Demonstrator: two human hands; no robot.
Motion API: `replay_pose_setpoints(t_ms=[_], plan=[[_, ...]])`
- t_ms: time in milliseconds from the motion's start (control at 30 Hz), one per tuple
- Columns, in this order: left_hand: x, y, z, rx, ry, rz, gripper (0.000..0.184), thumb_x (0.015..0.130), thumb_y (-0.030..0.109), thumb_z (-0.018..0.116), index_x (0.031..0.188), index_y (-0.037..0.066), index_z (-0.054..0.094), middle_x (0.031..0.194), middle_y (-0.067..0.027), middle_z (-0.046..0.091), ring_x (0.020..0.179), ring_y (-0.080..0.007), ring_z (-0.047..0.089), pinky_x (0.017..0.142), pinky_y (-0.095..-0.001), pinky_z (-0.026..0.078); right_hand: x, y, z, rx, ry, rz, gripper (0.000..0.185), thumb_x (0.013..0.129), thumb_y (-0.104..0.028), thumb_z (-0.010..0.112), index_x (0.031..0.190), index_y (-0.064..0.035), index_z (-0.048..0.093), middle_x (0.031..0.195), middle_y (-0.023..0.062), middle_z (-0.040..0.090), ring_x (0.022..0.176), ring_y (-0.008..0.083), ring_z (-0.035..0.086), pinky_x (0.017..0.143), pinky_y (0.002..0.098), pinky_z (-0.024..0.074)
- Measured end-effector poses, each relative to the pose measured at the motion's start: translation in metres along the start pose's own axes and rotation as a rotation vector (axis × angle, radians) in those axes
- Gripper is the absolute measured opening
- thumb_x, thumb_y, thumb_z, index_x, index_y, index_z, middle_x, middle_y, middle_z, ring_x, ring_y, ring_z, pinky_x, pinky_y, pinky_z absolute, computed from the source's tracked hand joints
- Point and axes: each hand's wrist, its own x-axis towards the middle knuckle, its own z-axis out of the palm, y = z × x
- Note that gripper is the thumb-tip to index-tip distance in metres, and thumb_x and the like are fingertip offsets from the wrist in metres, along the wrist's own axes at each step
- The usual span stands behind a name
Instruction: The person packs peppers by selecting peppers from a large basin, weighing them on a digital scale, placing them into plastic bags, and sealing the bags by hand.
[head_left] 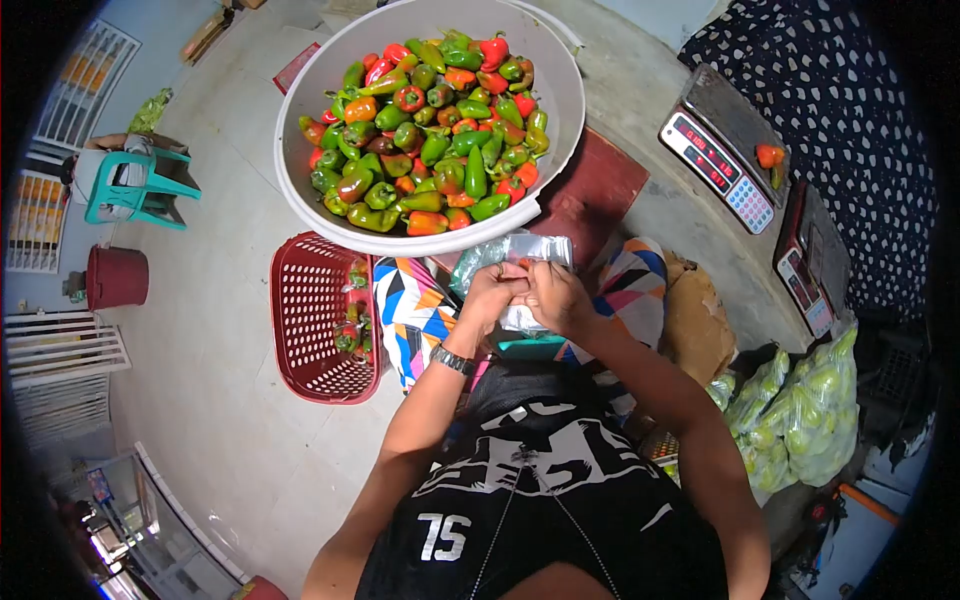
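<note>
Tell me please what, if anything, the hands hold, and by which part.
Left hand and right hand apparently pinch a clear plastic bag; which part is hidden.

a thin, clear plastic bag (pixel 545 249), shiny and crumpled, in the grip of left hand (pixel 493 294) and right hand (pixel 560 298)

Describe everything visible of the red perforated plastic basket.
The red perforated plastic basket stands upright on the pale grey floor, open-topped, with rounded corners and rows of holes through its walls. Small bundles of red and green peppers, seemingly in clear plastic, lie along its right side. The large round whitish tub hides part of its far edge; contact with the multicoloured patterned trousers beside it is unclear.
</note>
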Motion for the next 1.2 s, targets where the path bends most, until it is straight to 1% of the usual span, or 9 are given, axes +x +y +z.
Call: replay_pose_setpoints(t_ms=[167,267,367,467,767,867,967,1100,1200], plan=[[0.004,0.005,0.001,0.216,-0.002,0.041,0.016,0.087,0.006,0.075,0.098,-0.001,0.067,0.088,-0.0063,0.070,0.071,-0.0128,0.068,0.061,-0.0267,0.058,-0.003,0.020,0.004,0.018,-0.039,-0.116,0.028,0.079,-0.009,0.070,0.100,-0.0017,0.053,0.094,0.0170,0.060,0.091,0.0387,0.062,0.080,0.0504,0.0503],[0.005,0.000,0.002,0.234,-0.017,0.111,0.014,0.089,0.007,0.075,0.097,-0.001,0.067,0.085,-0.0045,0.070,0.070,-0.0119,0.067,0.059,-0.0261,0.056,-0.007,0.028,0.019,0.290,-0.024,0.212,0.023,0.080,-0.007,0.068,0.097,-0.0030,0.053,0.096,0.0169,0.060,0.091,0.0386,0.063,0.080,0.0486,0.0512],[0.001,-0.003,0.001,0.229,-0.024,0.146,0.014,0.092,0.007,0.072,0.104,0.000,0.070,0.085,-0.0037,0.071,0.069,-0.0096,0.066,0.061,-0.0239,0.055,-0.003,0.013,0.004,0.233,-0.003,0.243,0.021,0.082,-0.005,0.067,0.100,-0.0037,0.057,0.098,0.0158,0.060,0.091,0.0383,0.063,0.080,0.0465,0.0524],[-0.001,-0.016,-0.006,0.202,-0.023,0.175,0.015,0.094,0.007,0.070,0.107,0.001,0.073,0.083,-0.0031,0.072,0.068,-0.0080,0.065,0.064,-0.0233,0.054,-0.003,-0.007,-0.010,0.089,0.224,-0.098,0.026,0.080,0.003,0.072,0.104,0.0005,0.062,0.093,0.0159,0.063,0.086,0.0360,0.066,0.073,0.0423,0.0554],[-0.008,-0.015,0.003,0.063,0.018,0.127,0.015,0.095,0.014,0.075,0.106,0.004,0.075,0.077,0.0020,0.069,0.065,-0.0043,0.058,0.062,-0.0205,0.047,-0.012,0.001,0.001,0.160,0.358,0.056,0.016,0.087,-0.005,0.073,0.101,-0.0026,0.065,0.091,0.0144,0.066,0.081,0.0347,0.067,0.073,0.0427,0.0549],[-0.003,-0.019,-0.002,0.227,0.003,0.171,0.019,0.092,0.009,0.075,0.110,0.003,0.075,0.093,-0.0020,0.072,0.076,-0.0058,0.062,0.068,-0.0216,0.050,-0.016,0.006,0.002,0.282,0.251,0.223,0.010,0.090,-0.010,0.070,0.097,-0.0037,0.066,0.095,0.0161,0.066,0.086,0.0362,0.066,0.077,0.0453,0.0535],[-0.004,-0.012,0.005,0.438,-0.028,0.607,0.024,0.089,0.006,0.076,0.112,0.004,0.073,0.105,-0.0007,0.071,0.092,-0.0113,0.065,0.073,-0.0231,0.052,-0.013,0.002,-0.002,0.241,0.179,0.243,0.011,0.092,-0.014,0.066,0.096,-0.0040,0.066,0.097,0.0171,0.064,0.091,0.0371,0.065,0.080,0.0464,0.0524],[-0.022,0.018,0.026,0.568,-0.084,0.743,0.030,0.080,0.005,0.077,0.109,0.004,0.070,0.104,-0.0072,0.070,0.096,-0.0221,0.066,0.084,-0.0346,0.052,0.011,-0.014,-0.033,0.166,0.149,0.049,0.015,0.093,-0.018,0.065,0.096,-0.0035,0.065,0.096,0.0176,0.060,0.092,0.0370,0.063,0.079,0.0465,0.0507],[-0.024,0.026,0.034,0.715,-0.015,0.770,0.036,0.074,0.004,0.076,0.109,0.004,0.068,0.100,-0.0142,0.068,0.098,-0.0326,0.068,0.088,-0.0397,0.052,0.031,-0.050,-0.066,0.291,0.151,0.037,0.004,0.091,-0.004,0.063,0.088,-0.0022,0.063,0.092,0.0141,0.059,0.081,0.0287,0.062,0.073,0.0372,0.0496]])
